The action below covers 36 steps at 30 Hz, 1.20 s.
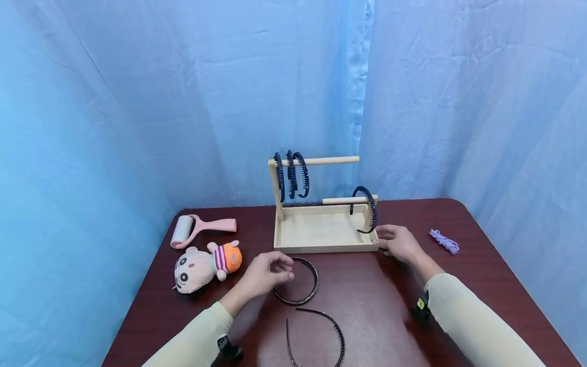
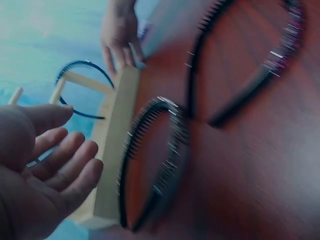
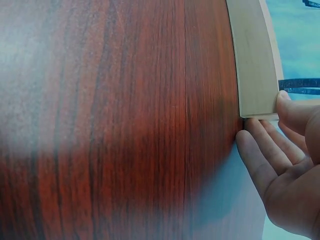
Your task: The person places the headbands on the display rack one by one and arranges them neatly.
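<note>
My left hand (image 1: 268, 273) hovers palm inward with loosely bent fingers, holding nothing. It is nearest to a black toothed headband (image 1: 316, 285) on the table, overlapping it in the head view. Closer to me lies a second headband (image 1: 340, 336), its ends spread. At the right end of a wooden headband stand (image 1: 321, 250), my right hand (image 1: 400, 243) touches the tray corner. In the right wrist view the thumb (image 3: 285, 102) is at the rim and the fingers (image 3: 267, 145) rest along the end. Three headbands (image 1: 291, 176) hang from the upper bar, another (image 1: 373, 211) from the lower bar.
A pink-handled lint roller (image 1: 211, 225) and a plush doll (image 1: 202, 267) lie on the left. A bundle of lilac cord (image 1: 444, 241) lies to the right. Blue curtains (image 1: 257, 92) stand behind the dark red wooden table (image 1: 367, 311).
</note>
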Motion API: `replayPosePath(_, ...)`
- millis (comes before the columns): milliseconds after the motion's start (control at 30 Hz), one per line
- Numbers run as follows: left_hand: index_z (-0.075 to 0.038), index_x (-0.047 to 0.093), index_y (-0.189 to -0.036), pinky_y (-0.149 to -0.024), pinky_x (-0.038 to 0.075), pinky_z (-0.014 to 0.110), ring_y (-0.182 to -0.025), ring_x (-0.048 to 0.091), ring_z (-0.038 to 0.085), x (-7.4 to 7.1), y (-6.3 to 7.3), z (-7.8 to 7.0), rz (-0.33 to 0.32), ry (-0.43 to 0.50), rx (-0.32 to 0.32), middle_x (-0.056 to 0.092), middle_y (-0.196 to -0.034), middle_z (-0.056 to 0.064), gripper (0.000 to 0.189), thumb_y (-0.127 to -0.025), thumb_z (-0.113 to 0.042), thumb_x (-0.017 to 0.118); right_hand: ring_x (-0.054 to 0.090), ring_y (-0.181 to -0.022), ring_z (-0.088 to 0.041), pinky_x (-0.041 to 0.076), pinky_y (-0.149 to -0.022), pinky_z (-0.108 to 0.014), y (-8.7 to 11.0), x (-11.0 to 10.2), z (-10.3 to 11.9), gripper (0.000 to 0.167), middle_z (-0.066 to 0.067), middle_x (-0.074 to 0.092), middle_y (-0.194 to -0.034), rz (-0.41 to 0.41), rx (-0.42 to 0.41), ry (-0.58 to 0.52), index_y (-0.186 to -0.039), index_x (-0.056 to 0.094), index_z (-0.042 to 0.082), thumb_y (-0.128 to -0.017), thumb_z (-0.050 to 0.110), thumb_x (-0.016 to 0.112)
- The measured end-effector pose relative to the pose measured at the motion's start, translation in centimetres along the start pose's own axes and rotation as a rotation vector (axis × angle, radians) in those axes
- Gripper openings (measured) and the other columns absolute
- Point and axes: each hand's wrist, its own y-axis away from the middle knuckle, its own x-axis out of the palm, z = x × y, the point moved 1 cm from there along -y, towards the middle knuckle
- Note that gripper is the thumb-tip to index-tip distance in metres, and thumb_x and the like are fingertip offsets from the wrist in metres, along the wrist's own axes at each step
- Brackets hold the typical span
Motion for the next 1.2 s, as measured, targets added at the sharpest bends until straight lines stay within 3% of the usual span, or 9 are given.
replayPosePath(200,-0.007,0.073,-0.114,-0.085,0.059,0.034,-0.095,0.069,0.016,0.1,1.8,2.1,0.082,-0.046,0.051,0.074,-0.107,0.008,0.027,-0.089,-0.014,0.081,0.063,-0.124,-0.039,0.061,-0.088,-0.044,0.0,0.1,0.3,0.053,-0.030,0.053,-0.146,0.000,-0.010,-0.003,-0.151,0.047,0.000,-0.103,0.014,0.064)
replayPosePath(400,-0.007,0.073,-0.116,-0.088,0.058,0.041,-0.099,0.071,0.022,0.8,1.8,3.1,0.122,-0.160,0.141,0.074,-0.111,0.005,0.032,-0.087,-0.015,0.083,0.063,-0.124,-0.038,0.061,-0.088,-0.044,0.2,0.1,0.3,0.053,-0.030,0.053,-0.146,-0.003,0.007,-0.006,-0.151,0.047,0.000,-0.103,0.014,0.064)
replayPosePath(567,-0.011,0.073,-0.117,-0.092,0.056,0.032,-0.103,0.067,0.010,1.4,1.6,3.5,0.161,-0.318,0.219,0.073,-0.113,-0.002,0.033,-0.087,-0.019,0.083,0.064,-0.123,-0.037,0.061,-0.087,-0.043,0.2,0.1,0.3,0.053,-0.030,0.054,-0.145,-0.001,0.011,-0.012,-0.151,0.047,0.001,-0.103,0.015,0.064)
replayPosePath(733,-0.016,0.074,-0.119,-0.093,0.053,0.028,-0.104,0.064,0.005,1.3,1.6,3.9,0.189,-0.435,0.237,0.073,-0.112,-0.007,0.035,-0.086,-0.023,0.083,0.065,-0.121,-0.036,0.061,-0.086,-0.042,0.0,0.1,0.2,0.053,-0.030,0.055,-0.144,-0.002,0.005,-0.018,-0.150,0.048,0.001,-0.102,0.015,0.065)
replayPosePath(967,-0.015,0.074,-0.116,-0.090,0.054,0.026,-0.099,0.065,0.003,1.1,2.0,4.2,0.240,-0.462,0.242,0.072,-0.106,-0.009,0.034,-0.084,-0.022,0.085,0.066,-0.120,-0.036,0.061,-0.087,-0.043,0.0,0.1,0.4,0.053,-0.030,0.055,-0.144,-0.004,0.011,-0.028,-0.150,0.048,0.000,-0.102,0.014,0.065)
replayPosePath(1200,-0.019,0.077,-0.113,-0.092,0.051,0.025,-0.100,0.062,0.002,1.6,2.5,4.5,0.237,-0.563,0.261,0.071,-0.104,-0.012,0.031,-0.083,-0.024,0.086,0.066,-0.120,-0.035,0.061,-0.087,-0.043,0.1,0.1,0.4,0.054,-0.030,0.055,-0.144,0.000,0.027,-0.037,-0.151,0.048,0.000,-0.102,0.014,0.066)
